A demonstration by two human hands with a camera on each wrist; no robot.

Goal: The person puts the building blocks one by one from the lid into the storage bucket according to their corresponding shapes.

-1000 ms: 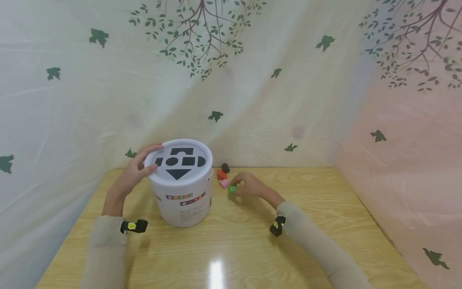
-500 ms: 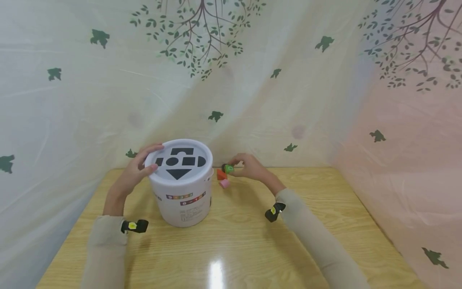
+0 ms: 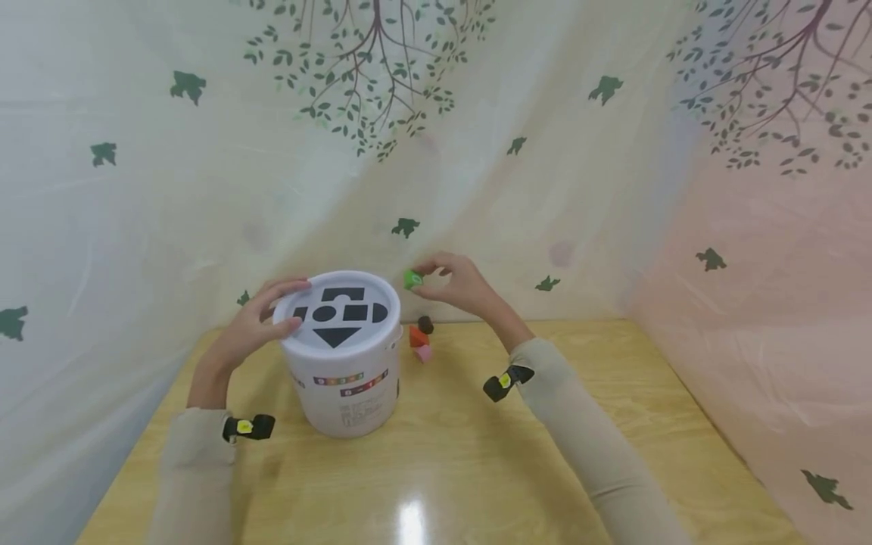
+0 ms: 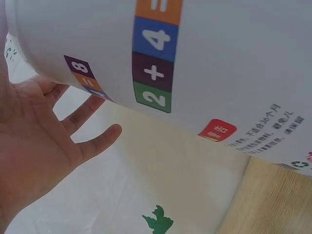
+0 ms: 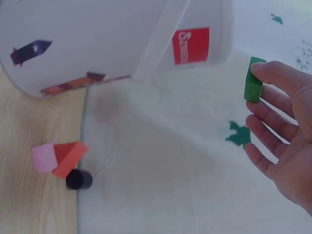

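Observation:
A white bucket [image 3: 344, 393] stands upright on the table, its lid [image 3: 327, 281] cut with dark shaped holes. My left hand [image 3: 253, 322] rests on the lid's left edge, thumb over the top and fingers along the far rim. Seen from the left wrist, its fingers [image 4: 100, 144] are spread and fairly straight beside the printed wall. Right of the lid and raised off the table, my right hand [image 3: 455, 284] pinches a small green block [image 5: 254, 79] between thumb and index finger; its other fingers are loosely bent. A white number shows on the block [image 3: 412, 279].
Beside the bucket's right side lie a pink block [image 5: 44, 157], an orange-red block [image 5: 69, 158] and a black cylinder [image 5: 79, 179], close together on the wooden table [image 3: 545, 424]. A pale cloth [image 3: 490, 189] with leaf prints hangs behind the table.
My right hand has carried the green block from the table, up past the other blocks, to lid height and leftward toward the bucket. The left hand has stayed on the lid.

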